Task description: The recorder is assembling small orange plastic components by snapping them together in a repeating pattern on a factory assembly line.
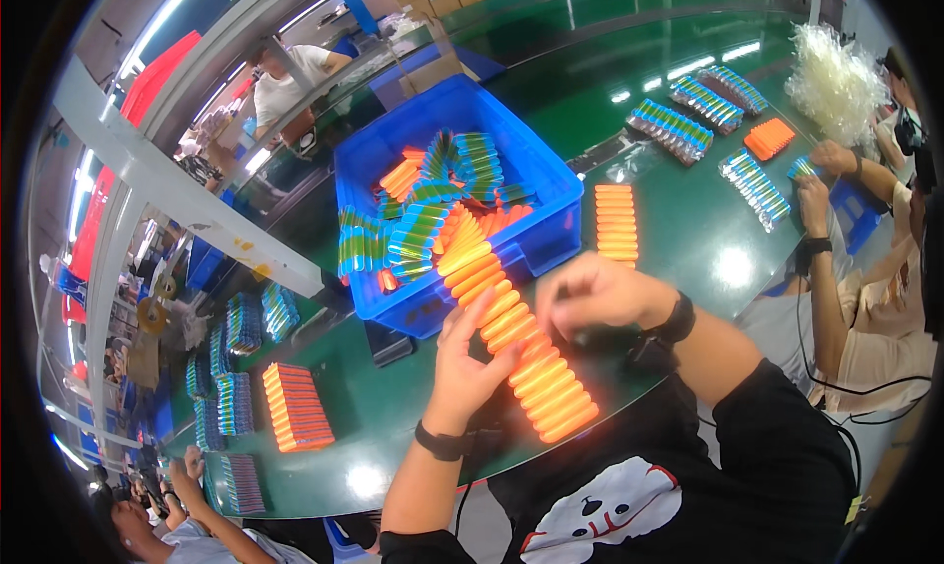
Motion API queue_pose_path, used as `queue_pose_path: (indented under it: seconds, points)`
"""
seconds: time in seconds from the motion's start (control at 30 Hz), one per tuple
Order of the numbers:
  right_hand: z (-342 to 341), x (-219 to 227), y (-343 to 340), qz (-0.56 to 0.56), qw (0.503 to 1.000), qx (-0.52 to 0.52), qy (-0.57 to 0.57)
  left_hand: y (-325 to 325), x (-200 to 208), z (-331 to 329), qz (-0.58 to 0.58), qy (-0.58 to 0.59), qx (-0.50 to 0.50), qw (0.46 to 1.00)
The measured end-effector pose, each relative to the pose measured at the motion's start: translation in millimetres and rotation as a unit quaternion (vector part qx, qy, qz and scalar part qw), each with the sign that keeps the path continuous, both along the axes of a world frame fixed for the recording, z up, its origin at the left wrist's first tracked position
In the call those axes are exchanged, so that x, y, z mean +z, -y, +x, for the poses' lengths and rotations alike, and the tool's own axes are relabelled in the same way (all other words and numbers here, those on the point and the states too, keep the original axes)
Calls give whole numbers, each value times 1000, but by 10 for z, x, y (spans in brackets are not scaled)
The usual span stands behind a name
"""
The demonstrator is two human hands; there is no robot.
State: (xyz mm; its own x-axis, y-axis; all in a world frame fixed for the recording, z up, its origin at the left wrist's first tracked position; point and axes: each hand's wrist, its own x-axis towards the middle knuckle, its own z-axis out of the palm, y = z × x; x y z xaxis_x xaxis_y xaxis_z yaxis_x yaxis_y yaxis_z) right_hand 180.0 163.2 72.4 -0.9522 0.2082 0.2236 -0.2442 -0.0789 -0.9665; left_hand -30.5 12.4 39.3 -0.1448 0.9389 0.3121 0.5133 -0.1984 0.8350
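A long strip of orange tube-shaped pieces point(531, 359), lying side by side, slants from the bin's near rim down to the table's front edge. My left hand point(466, 369) is closed around the strip's left side, with the thumb lying over it. Just right of the strip is my right hand point(612, 295), its fingers curled and smeared by motion; whether anything is in them does not show. The blue plastic bin point(536, 254) holds a jumbled heap of orange pieces and blue-green banded strips point(433, 195). Close beyond my right hand, a shorter orange strip point(617, 225) lies on the table.
The green table point(728, 269) carries banded packs point(672, 129) at far right and a block of orange-ended pieces point(295, 407) with stacks point(234, 404) at left. Clear plastic bags point(836, 82) pile up far right. A co-worker's hands point(814, 195) work at right. A white frame post point(197, 190) crosses left.
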Motion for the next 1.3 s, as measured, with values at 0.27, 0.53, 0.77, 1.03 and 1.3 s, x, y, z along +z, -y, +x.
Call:
queue_pose_path:
  seconds: [0.27,0.53,0.77,1.03,1.3]
  points:
    - [-344,-262,152,271,938,-196,-91,5,-7,33,14,-8,14,1000]
    - [-182,-198,-6,305,910,-275,-51,15,0,19,22,-22,15,999]
    - [-155,-198,12,152,967,-170,-111,110,202,137,41,-120,-21,992]
    - [84,105,106,80,996,23,-13,291,273,253,101,-261,-102,955]
    - [119,110,145,109,913,389,57,103,107,68,51,48,-46,996]
